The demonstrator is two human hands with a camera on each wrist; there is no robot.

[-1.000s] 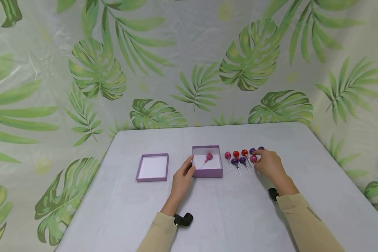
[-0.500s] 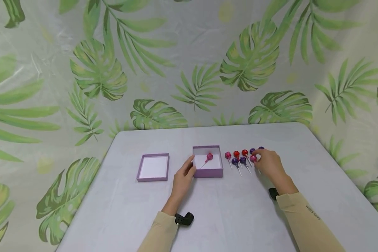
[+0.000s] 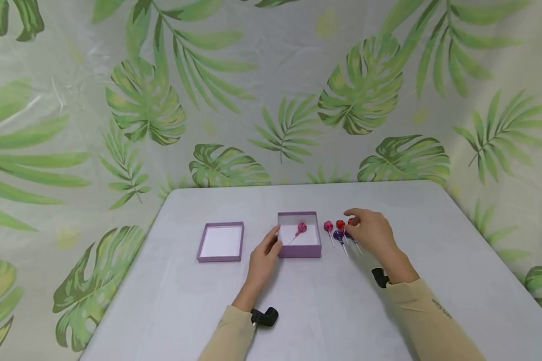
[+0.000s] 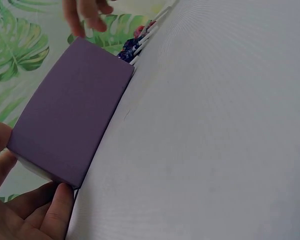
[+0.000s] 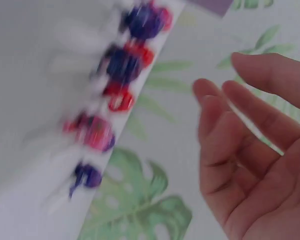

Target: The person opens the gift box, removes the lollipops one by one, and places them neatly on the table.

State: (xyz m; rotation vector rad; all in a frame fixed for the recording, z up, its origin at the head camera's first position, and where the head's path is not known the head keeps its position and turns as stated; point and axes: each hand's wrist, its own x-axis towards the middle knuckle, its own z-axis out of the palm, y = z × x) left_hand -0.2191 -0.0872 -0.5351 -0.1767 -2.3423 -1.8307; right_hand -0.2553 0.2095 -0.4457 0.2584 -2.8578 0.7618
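In the head view my left hand (image 3: 263,258) rests against the left side of an open purple box (image 3: 299,251). The left wrist view shows its fingers touching the box's left corner edges. Inside the box lies one pink lollipop (image 3: 301,227) with a white stick. My right hand (image 3: 372,232) hovers over loose lollipops right of the box and partly hides them. Nothing sits between its spread thumb and fingers in the right wrist view. Nearby are a pink lollipop (image 3: 328,226), a red lollipop (image 3: 341,224) and a dark purple lollipop (image 3: 338,235).
A shallow purple-edged lid (image 3: 220,259), white inside, lies left of the box on the white table (image 3: 162,301). Blurred lollipops, among them a pink one (image 5: 96,132), line up in the right wrist view. A leaf-patterned sheet (image 3: 280,75) hangs behind the table.
My right hand has moved left from the pink lollipop at the right end of the group, over the middle ones. My left hand stays at the box. The view has tilted slightly.
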